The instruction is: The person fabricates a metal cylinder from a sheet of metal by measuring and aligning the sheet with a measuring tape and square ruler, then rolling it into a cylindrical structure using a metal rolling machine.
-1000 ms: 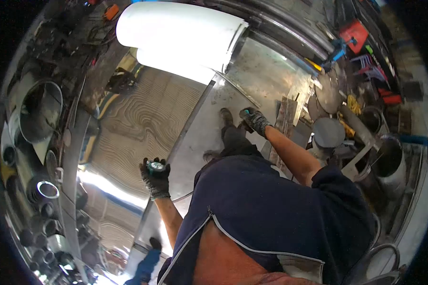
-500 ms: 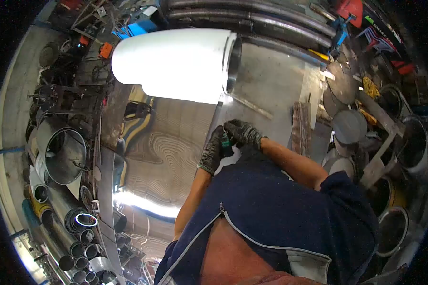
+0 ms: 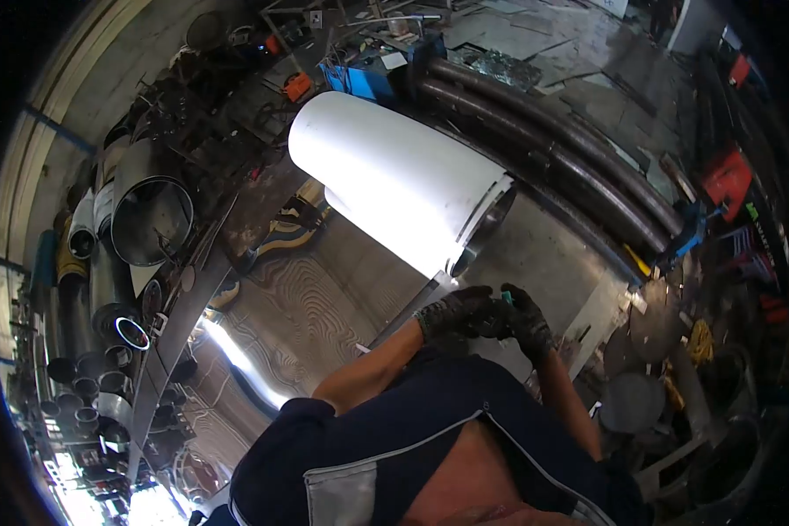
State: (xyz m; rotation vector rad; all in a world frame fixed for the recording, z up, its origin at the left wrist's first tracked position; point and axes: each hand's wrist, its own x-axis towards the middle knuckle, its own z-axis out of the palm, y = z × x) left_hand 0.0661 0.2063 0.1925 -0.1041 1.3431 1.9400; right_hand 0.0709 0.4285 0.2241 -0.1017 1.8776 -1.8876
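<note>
Both hands wear dark gloves and meet in front of the chest, at the near edge of a shiny metal sheet (image 3: pixel 298 298). My left hand (image 3: pixel 456 314) reaches in from the left with its fingers closed on a small dark object with a green part (image 3: pixel 507 299). From the right, my right hand (image 3: pixel 528 326) has its fingers bent round the same object. The gloves hide most of its shape. Beyond the hands lies a large white rolled cylinder (image 3: pixel 394 180), its open end toward the right.
Long dark rollers (image 3: pixel 570 167) run behind the cylinder. Metal pipes and a wide tube (image 3: pixel 153 219) fill the left side. Round metal discs (image 3: pixel 633 403) and scrap strips lie at the right. An orange object (image 3: pixel 297 86) is at the back.
The view has turned, so the cylinder and sheet appear tilted and further right. My hands have shifted rightward in view, and my right hand now has raised fingers beside the green part.
</note>
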